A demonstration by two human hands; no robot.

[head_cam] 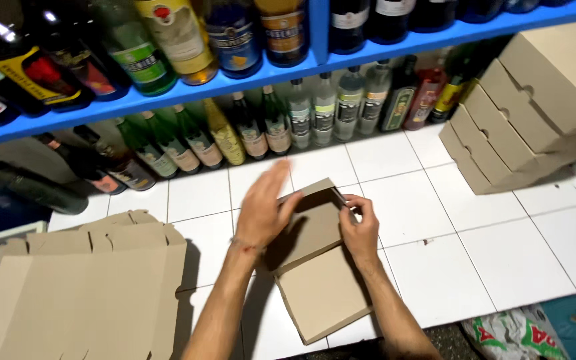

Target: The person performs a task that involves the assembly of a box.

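Nearest the camera, two bare forearms reach over a white tiled surface (475,260). Between them lies a flat brown cardboard box blank, half folded (321,293): its lower panel rests flat on the tiles below the wrists, while the upper panel (311,227) stands raised under the fingers. The left hand (261,213) lies spread over that raised panel, fingers apart and blurred, apparently pressing it to hold the fold. The right hand (360,227) pinches the panel's right edge, thumb and fingers closed on the flap, seemingly to crease it. Left of the left fingers sits a stack of unfolded brown cardboard blanks (81,293). Well right of the right fingers stand finished brown boxes, stacked aslant (521,113). Beyond the fingertips, glass bottles (268,123) line up under a blue shelf (235,83).
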